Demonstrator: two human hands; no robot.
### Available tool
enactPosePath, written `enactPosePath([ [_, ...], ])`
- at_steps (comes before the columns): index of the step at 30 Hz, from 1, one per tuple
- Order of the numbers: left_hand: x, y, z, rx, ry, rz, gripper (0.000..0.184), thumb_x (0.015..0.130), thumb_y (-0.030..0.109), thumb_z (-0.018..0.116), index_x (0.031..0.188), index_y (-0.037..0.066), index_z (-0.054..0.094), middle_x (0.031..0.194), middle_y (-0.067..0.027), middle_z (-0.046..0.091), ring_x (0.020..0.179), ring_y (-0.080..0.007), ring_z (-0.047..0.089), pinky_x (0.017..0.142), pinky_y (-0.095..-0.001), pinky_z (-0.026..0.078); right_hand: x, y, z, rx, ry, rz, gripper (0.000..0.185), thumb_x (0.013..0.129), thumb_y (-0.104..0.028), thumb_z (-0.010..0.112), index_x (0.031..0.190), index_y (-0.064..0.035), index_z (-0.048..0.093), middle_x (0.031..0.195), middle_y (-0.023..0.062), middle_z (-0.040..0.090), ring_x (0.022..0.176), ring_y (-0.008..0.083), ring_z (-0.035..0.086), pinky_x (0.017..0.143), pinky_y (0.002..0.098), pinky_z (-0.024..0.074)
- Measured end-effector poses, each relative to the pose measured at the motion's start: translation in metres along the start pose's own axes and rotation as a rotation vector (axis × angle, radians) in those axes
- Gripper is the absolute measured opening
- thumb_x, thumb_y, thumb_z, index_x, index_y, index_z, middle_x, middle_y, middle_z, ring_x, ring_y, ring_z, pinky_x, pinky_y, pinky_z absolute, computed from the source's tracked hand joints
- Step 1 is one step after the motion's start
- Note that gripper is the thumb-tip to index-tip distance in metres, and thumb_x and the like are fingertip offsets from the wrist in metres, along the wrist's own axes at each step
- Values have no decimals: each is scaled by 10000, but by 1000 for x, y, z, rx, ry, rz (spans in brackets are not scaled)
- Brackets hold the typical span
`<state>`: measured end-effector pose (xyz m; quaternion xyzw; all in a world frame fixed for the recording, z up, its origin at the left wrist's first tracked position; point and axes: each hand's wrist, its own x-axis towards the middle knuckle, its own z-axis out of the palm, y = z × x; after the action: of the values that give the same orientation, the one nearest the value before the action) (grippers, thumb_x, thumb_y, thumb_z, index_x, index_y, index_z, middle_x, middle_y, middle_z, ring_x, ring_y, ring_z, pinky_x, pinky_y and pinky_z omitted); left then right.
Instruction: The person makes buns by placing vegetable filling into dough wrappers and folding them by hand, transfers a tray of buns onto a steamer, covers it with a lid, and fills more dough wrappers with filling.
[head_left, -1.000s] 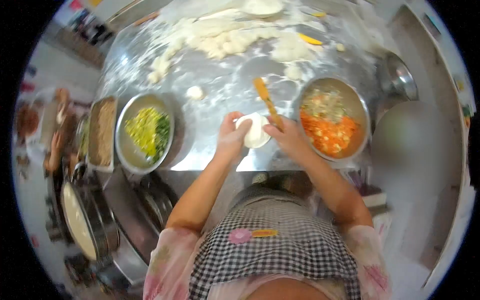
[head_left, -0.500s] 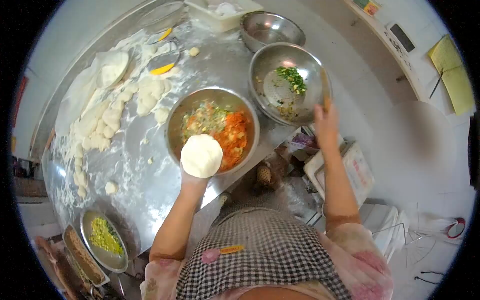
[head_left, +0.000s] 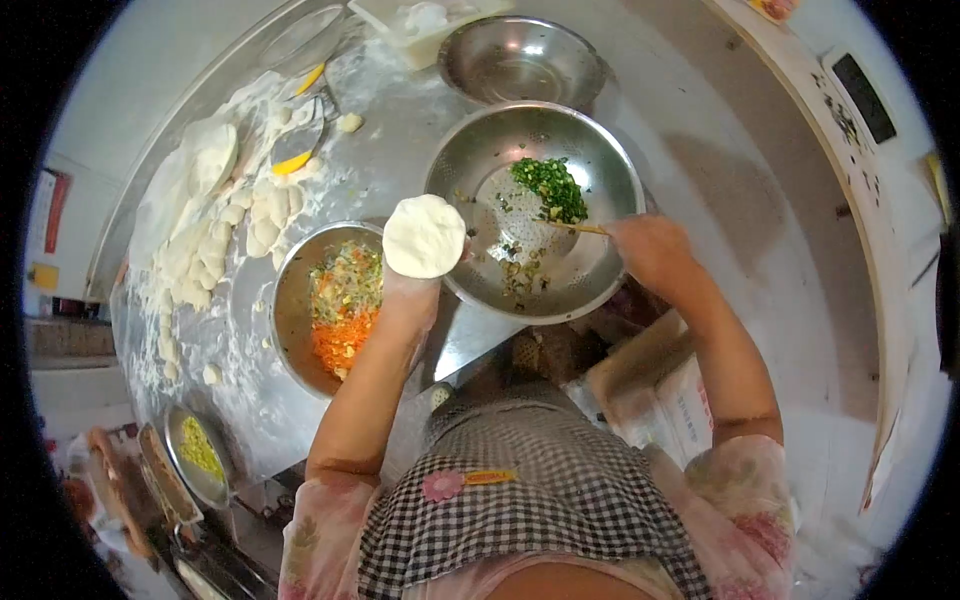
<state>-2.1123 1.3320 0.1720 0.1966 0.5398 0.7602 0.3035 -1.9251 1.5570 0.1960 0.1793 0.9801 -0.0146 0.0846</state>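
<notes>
My left hand [head_left: 412,297] holds up a flat round dough wrapper [head_left: 424,237] on its palm and fingers, by the near-left rim of a perforated steel bowl [head_left: 470,150]. In that bowl lie chopped greens [head_left: 552,188] and some brownish bits [head_left: 522,275]. Closed round the handle of a thin wooden stick [head_left: 580,229], my right hand [head_left: 652,250] is over the bowl's right rim. The stick's far end is at the lower edge of the greens; its exact shape there is hard to see. My left forearm partly covers a steel bowl of shredded orange and pale filling [head_left: 345,295].
Another steel bowl [head_left: 520,65] stands behind the perforated one. Floury dough pieces [head_left: 200,250] and yellow-edged scrapers [head_left: 295,160] lie on the left of the metal table [head_left: 275,430]. A dish of yellow-green filling [head_left: 200,448] sits front left, and a box [head_left: 650,400] is below right.
My left hand has carried the wrapper up and right, from the orange filling to the perforated bowl. My right hand has lowered the stick into the greens. The view has shifted right.
</notes>
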Motion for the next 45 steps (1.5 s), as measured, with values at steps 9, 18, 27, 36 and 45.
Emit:
enactPosePath([
  [9, 3, -4, -9, -8, 165, -77, 363, 773, 37, 658, 1106, 66, 515, 957, -52, 595, 840, -160, 593, 708, -300, 504, 21, -2, -17, -39, -192, -86, 140, 754, -73, 496, 777, -35, 630, 817, 191, 622, 724, 350, 619, 641, 436, 490],
  [18, 53, -4, 20, 28, 16, -120, 400, 758, 55, 681, 1120, 60, 511, 974, -51, 589, 866, -150, 586, 710, -278, 510, 36, 10, -22, -45, 35, 17, 203, 791, -153, 488, 770, -28, 646, 773, 197, 636, 728, 339, 638, 650, 461, 496],
  [27, 106, -35, 43, -7, -159, -306, 426, 696, -24, 702, 1072, 55, 517, 985, -49, 580, 858, -164, 585, 753, -269, 489, 36, -26, 19, 104, 66, 64, 145, 804, -99, 473, 837, 6, 568, 757, 212, 604, 760, 376, 608, 668, 465, 481],
  [36, 142, -93, 40, 479, -252, -381, 257, 689, -47, 656, 906, 34, 545, 779, -56, 576, 687, -158, 576, 584, -279, 478, -22, -43, -7, 416, 91, 431, 178, 809, -100, 442, 803, 53, 533, 807, 258, 578, 821, 429, 565, 726, 483, 440],
  [45, 156, -108, 51, 1270, -318, -49, 292, 704, 117, 604, 923, -46, 501, 893, -237, 606, 876, -385, 592, 788, -411, 467, 46, -48, 36, 773, 202, 527, 152, 758, -74, 502, 797, 54, 575, 786, 269, 588, 798, 423, 586, 711, 485, 454],
])
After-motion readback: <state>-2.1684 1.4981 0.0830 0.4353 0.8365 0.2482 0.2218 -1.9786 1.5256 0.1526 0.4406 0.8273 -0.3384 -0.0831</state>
